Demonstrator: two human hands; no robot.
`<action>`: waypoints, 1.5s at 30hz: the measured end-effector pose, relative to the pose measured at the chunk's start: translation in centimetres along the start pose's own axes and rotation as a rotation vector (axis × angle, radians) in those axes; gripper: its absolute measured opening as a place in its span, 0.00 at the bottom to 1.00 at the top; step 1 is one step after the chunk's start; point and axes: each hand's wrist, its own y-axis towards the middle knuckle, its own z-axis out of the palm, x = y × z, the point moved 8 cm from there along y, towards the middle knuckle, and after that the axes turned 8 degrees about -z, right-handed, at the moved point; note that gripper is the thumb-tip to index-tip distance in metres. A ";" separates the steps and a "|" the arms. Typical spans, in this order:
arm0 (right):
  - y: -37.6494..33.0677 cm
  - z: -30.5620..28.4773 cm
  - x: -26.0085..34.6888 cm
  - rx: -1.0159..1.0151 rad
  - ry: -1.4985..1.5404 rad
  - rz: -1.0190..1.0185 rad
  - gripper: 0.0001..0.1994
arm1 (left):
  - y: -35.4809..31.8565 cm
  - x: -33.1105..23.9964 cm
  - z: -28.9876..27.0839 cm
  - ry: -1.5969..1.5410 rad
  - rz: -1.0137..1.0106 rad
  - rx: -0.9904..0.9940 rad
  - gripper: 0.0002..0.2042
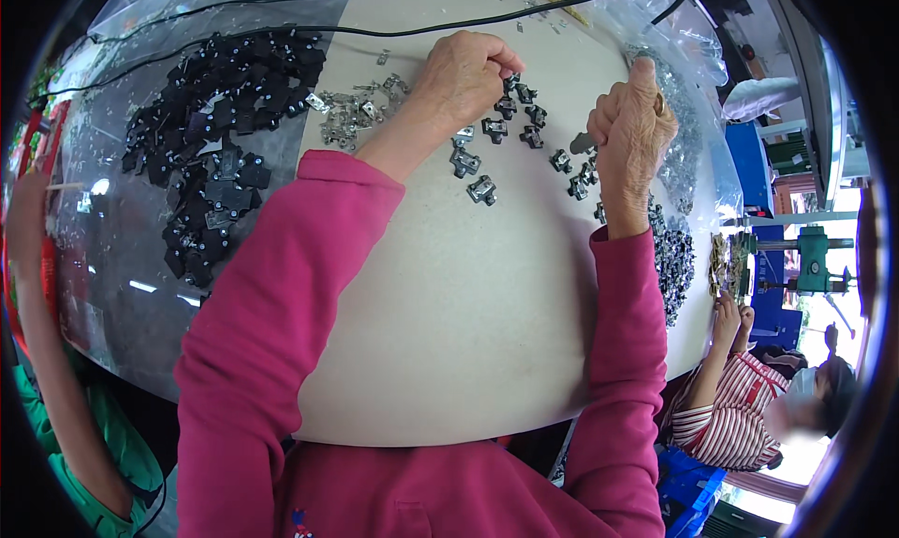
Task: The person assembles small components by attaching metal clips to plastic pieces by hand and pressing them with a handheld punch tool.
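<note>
My left hand [464, 79] reaches over the white tabletop with its fingertips pinched together at a small black-and-metal part [512, 82], which the fingers partly cover. Below it, several like parts [494, 129] stand in loose rows, and one part [481, 191] sits nearest to me. My right hand [635, 131] is closed in a fist with the thumb pointing away from me; what it holds, if anything, is hidden. Beside its wrist lie more black-and-metal parts [578, 184]. Small silver metal pieces [354, 117] are heaped left of my left wrist.
A large pile of black pieces [225, 98] covers the left side. At right lie a dark heap of small parts [672, 266] and a clear plastic bag [688, 154]. A black cable [393, 32] crosses the far side. Co-workers sit at left and right; a green hand press [813, 257] stands at right.
</note>
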 end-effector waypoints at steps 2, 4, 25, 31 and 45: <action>-0.5 0.2 0.1 0.066 0.022 0.001 0.25 | -0.1 -0.1 -0.1 0.012 0.009 -0.003 0.14; -1.0 0.8 0.2 0.198 0.064 0.000 0.25 | -0.1 -0.3 -0.1 0.017 0.015 -0.002 0.14; -0.3 1.5 -0.6 0.204 0.071 -0.045 0.27 | -0.3 -0.2 0.1 0.058 0.017 0.027 0.12; 1.0 4.1 -0.6 0.388 0.231 0.025 0.29 | -0.2 -0.2 0.2 0.045 0.003 0.028 0.11; 0.4 7.1 -3.0 0.692 0.264 0.220 0.27 | -0.2 -0.2 0.0 0.052 -0.024 0.022 0.09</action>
